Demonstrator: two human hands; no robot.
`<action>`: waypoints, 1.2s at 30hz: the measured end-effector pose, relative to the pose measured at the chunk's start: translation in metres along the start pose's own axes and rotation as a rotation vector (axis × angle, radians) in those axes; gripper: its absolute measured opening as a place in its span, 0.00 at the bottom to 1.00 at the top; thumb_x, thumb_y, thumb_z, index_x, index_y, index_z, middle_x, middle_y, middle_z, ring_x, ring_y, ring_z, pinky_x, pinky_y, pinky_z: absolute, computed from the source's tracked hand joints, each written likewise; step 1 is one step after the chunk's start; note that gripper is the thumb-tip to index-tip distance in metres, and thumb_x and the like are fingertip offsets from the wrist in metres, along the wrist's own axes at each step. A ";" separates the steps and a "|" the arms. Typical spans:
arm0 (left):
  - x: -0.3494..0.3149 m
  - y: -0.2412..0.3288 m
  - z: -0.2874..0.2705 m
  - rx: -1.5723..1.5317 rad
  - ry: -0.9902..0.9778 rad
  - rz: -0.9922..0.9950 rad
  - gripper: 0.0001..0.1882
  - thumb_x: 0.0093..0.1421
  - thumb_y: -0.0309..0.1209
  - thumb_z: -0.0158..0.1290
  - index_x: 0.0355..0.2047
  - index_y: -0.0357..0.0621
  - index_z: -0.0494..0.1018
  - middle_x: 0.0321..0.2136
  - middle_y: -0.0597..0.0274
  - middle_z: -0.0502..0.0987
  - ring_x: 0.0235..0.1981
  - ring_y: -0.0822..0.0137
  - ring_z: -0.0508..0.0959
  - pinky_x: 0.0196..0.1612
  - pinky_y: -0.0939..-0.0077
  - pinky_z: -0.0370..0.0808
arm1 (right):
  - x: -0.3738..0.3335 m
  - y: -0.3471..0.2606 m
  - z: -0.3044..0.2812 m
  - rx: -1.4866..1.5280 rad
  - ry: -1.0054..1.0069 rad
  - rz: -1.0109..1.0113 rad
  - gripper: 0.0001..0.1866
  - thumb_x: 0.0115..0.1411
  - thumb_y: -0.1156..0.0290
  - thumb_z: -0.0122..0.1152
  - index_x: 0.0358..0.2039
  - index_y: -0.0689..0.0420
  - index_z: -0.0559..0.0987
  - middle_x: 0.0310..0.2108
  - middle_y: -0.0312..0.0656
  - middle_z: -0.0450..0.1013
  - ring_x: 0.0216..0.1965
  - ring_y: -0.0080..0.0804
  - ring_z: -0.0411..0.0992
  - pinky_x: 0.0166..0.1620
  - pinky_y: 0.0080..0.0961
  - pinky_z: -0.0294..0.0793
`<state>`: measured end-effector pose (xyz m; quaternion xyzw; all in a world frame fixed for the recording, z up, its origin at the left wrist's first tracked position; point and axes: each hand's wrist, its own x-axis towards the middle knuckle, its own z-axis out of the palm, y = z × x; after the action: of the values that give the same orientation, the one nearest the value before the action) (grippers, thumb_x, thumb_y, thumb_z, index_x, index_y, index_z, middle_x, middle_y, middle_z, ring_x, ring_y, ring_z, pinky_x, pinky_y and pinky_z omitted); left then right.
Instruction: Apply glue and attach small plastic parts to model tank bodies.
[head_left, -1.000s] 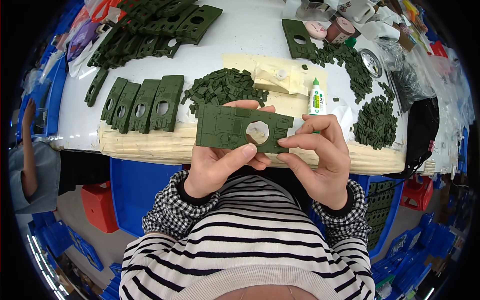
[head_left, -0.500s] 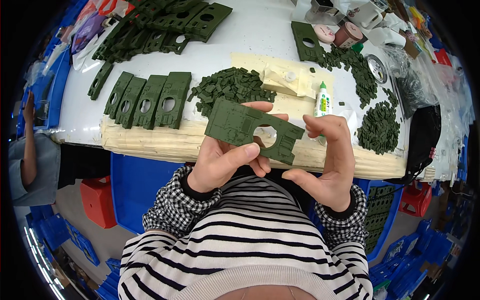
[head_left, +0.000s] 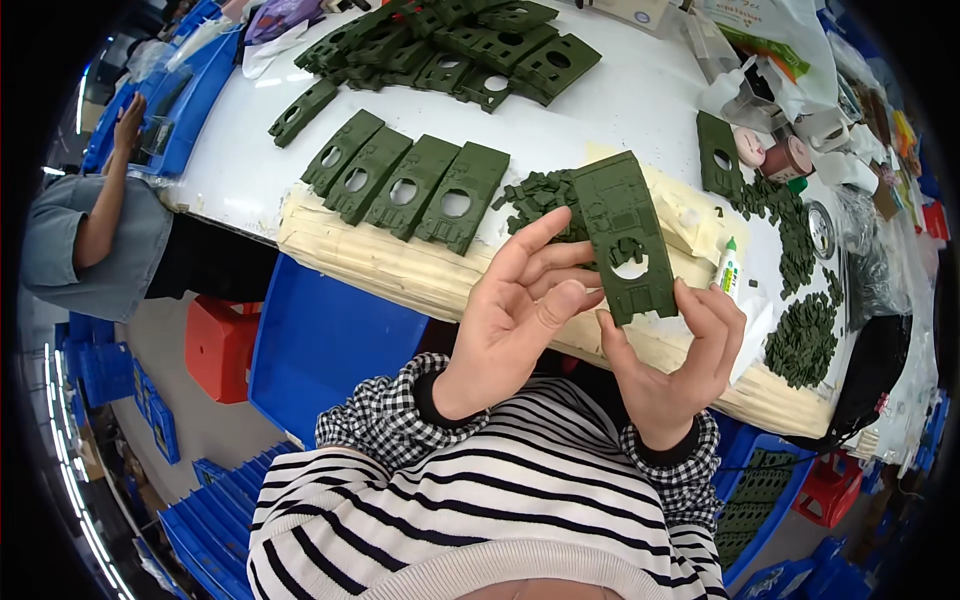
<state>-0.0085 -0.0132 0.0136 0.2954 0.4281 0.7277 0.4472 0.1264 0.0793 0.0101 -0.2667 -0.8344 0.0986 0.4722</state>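
A dark green plastic model tank hull top (head_left: 622, 200) with a round hole stands nearly upright over the table's near edge. My right hand (head_left: 672, 375) pinches its lower end between thumb and fingers. My left hand (head_left: 510, 325) is at the part's left edge, palm up and fingers apart, the fingertips close against it; whether they touch cannot be told. Behind the part, a heap of small green pieces (head_left: 535, 195) is partly hidden. Four similar hull tops, the rightmost hull top (head_left: 470, 180) among them, lie in a row to the left.
More hull tops (head_left: 440, 70) are piled at the back. A white glue bottle with a green tip (head_left: 729, 268) is right of my right hand, near heaps of small pieces (head_left: 800, 340). Blue bins (head_left: 330, 340) and a red stool (head_left: 218, 350) sit below. A co-worker's arm (head_left: 105, 205) shows at left.
The hull top has turned from lying slantwise to nearly upright. My right hand has closed on its lower end, while my left hand has loosened its grip. The whole view has shifted.
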 end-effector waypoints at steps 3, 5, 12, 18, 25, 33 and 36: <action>-0.002 0.014 -0.005 -0.022 0.021 -0.033 0.32 0.65 0.28 0.49 0.65 0.34 0.48 0.56 0.47 0.65 0.54 0.61 0.70 0.55 0.68 0.71 | 0.004 -0.007 0.009 -0.024 -0.024 -0.103 0.30 0.39 0.64 0.77 0.43 0.58 0.75 0.43 0.43 0.72 0.44 0.41 0.71 0.50 0.39 0.70; 0.000 0.017 -0.010 0.028 0.031 -0.005 0.33 0.62 0.23 0.53 0.64 0.32 0.51 0.55 0.47 0.66 0.54 0.62 0.69 0.55 0.70 0.71 | 0.005 -0.010 0.008 -0.006 -0.085 -0.179 0.28 0.43 0.63 0.75 0.44 0.58 0.75 0.46 0.44 0.73 0.46 0.40 0.71 0.51 0.39 0.70; 0.002 0.025 -0.021 0.178 0.039 -0.003 0.38 0.54 0.22 0.61 0.62 0.31 0.55 0.53 0.49 0.68 0.53 0.63 0.71 0.53 0.69 0.75 | -0.003 -0.021 0.008 0.134 -0.241 -0.264 0.22 0.51 0.59 0.69 0.43 0.57 0.79 0.47 0.43 0.75 0.50 0.37 0.72 0.54 0.37 0.69; -0.001 0.053 -0.048 0.545 0.121 0.188 0.36 0.50 0.24 0.63 0.59 0.35 0.62 0.49 0.53 0.70 0.50 0.65 0.74 0.52 0.70 0.76 | 0.006 -0.021 -0.004 0.244 -0.272 -0.232 0.21 0.50 0.58 0.69 0.41 0.56 0.80 0.45 0.42 0.76 0.47 0.37 0.73 0.53 0.37 0.70; 0.033 0.141 -0.199 1.539 0.592 0.289 0.26 0.53 0.31 0.63 0.50 0.34 0.69 0.41 0.52 0.77 0.36 0.70 0.77 0.38 0.77 0.75 | 0.012 -0.001 -0.022 0.188 -0.283 -0.150 0.13 0.44 0.68 0.72 0.32 0.54 0.81 0.33 0.36 0.77 0.37 0.35 0.73 0.52 0.41 0.69; 0.050 0.151 -0.262 1.465 0.340 -0.026 0.24 0.53 0.28 0.62 0.49 0.37 0.70 0.42 0.57 0.74 0.38 0.69 0.75 0.41 0.73 0.73 | 0.008 0.002 -0.025 0.173 -0.305 -0.105 0.08 0.43 0.74 0.71 0.26 0.54 0.81 0.27 0.35 0.76 0.32 0.32 0.73 0.53 0.41 0.68; 0.051 0.150 -0.266 1.443 0.274 -0.042 0.23 0.54 0.26 0.60 0.51 0.39 0.69 0.45 0.58 0.73 0.42 0.68 0.74 0.47 0.73 0.71 | 0.010 0.002 -0.025 0.174 -0.309 -0.104 0.07 0.44 0.74 0.71 0.26 0.54 0.81 0.27 0.35 0.76 0.31 0.32 0.73 0.53 0.41 0.67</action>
<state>-0.3059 -0.0976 0.0274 0.4146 0.8581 0.2866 0.0981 0.1440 0.0840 0.0296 -0.1628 -0.8980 0.1858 0.3642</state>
